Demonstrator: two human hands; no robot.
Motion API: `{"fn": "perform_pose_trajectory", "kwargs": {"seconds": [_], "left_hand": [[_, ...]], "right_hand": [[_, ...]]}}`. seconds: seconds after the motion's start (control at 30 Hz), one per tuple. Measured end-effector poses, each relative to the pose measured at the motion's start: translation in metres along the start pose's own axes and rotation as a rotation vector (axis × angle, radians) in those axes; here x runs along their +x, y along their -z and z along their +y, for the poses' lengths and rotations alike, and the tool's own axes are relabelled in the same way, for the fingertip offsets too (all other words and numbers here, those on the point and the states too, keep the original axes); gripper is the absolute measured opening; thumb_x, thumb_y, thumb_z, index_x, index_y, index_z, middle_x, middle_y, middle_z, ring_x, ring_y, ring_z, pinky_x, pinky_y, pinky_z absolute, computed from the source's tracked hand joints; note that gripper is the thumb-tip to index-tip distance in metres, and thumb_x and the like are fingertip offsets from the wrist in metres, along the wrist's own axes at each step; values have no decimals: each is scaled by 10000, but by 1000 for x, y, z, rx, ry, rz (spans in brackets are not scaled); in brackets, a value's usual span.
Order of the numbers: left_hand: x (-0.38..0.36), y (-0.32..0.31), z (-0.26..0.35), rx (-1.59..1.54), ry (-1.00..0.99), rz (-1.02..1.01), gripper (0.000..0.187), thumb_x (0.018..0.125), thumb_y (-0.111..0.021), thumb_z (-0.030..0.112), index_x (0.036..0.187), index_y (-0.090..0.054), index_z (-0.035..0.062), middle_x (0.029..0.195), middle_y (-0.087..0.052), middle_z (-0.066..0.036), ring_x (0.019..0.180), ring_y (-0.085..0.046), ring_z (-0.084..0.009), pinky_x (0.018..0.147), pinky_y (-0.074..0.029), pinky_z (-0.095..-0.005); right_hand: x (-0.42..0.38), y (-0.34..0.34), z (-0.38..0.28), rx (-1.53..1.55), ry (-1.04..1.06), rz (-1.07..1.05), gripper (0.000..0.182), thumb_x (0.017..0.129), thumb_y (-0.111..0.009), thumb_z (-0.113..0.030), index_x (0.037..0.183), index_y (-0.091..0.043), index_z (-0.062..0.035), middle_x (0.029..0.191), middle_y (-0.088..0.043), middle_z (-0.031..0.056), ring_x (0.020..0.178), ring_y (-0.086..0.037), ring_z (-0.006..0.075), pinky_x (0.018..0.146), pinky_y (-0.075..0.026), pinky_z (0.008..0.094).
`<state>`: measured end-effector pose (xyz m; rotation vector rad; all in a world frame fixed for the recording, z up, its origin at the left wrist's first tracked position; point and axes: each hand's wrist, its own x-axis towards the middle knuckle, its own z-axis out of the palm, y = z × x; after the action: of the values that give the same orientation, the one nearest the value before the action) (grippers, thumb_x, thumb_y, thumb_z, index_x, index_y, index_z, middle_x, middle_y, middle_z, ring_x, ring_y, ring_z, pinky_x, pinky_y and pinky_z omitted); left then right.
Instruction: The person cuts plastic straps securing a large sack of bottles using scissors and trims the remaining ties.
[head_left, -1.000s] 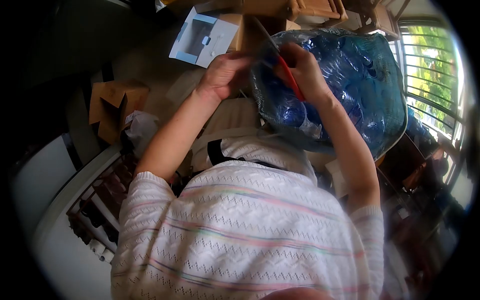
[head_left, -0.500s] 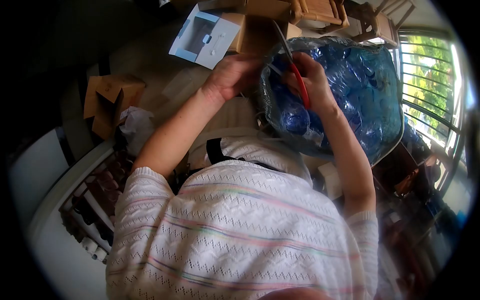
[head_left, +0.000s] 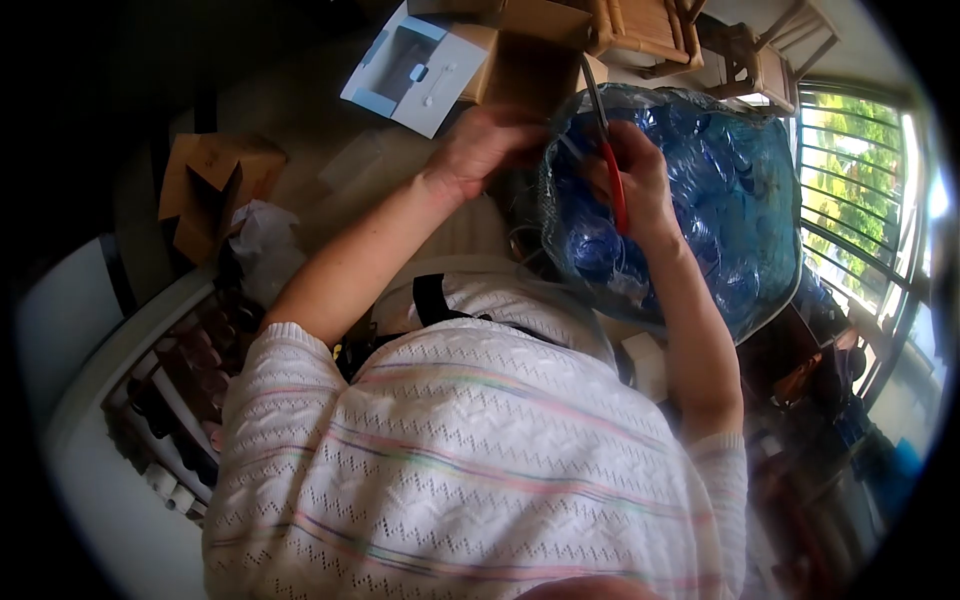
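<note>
Red-handled scissors (head_left: 612, 170) are gripped in my right hand (head_left: 640, 180), their metal blades pointing up and away from me. That hand is over the near left part of a large translucent bag (head_left: 548, 215) full of blue plastic bottles (head_left: 595, 245). A thin pale strip (head_left: 572, 147) shows just left of its fingers. My left hand (head_left: 485, 150) is at the bag's left rim, fingers stretching toward the right hand. Those fingertips are dark and blurred, and I cannot tell what they hold.
Beyond my left hand lie an open white-and-blue box (head_left: 425, 75) and an open cardboard box (head_left: 530, 70). Another cardboard carton (head_left: 215, 185) stands at left beside crumpled white plastic (head_left: 268, 245). Bamboo furniture (head_left: 650, 35) is at the back, a barred window (head_left: 850, 180) at right.
Both hands have shifted slightly right and nearer to me in view, the scissors moving with the right hand. The scissors' blades now point more steeply upward.
</note>
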<state>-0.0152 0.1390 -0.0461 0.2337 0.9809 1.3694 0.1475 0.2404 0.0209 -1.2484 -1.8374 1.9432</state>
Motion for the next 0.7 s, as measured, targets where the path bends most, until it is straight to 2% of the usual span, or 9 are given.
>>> {"fn": "perform_pose_trajectory", "kwargs": {"seconds": [0.17, 0.37, 0.7], "left_hand": [[0, -3, 2, 32, -42, 19, 254, 813, -611, 71, 1038, -592, -45, 972, -638, -104, 868, -621, -174, 801, -504, -286], [-1, -5, -1, 76, -100, 38, 216, 819, -596, 82, 1006, -605, -26, 891, -645, -76, 792, -621, -142, 725, -504, -256], [-13, -24, -4, -259, -14, 122, 163, 831, -576, 88, 964, -597, -4, 880, -644, -83, 777, -631, -157, 711, -508, -265]], "right_hand": [[1, 0, 3, -104, 53, 59, 327, 725, -633, -20, 1037, -548, 23, 734, -603, 29, 597, -518, 59, 535, -428, 192], [1, -2, 8, -148, 129, 110, 303, 709, -641, -6, 999, -556, 17, 717, -603, 31, 626, -532, 59, 566, -439, 197], [-8, -14, 1, 105, 12, 90, 289, 745, -600, 53, 1019, -525, -2, 734, -539, -21, 573, -452, 19, 498, -363, 155]]}}
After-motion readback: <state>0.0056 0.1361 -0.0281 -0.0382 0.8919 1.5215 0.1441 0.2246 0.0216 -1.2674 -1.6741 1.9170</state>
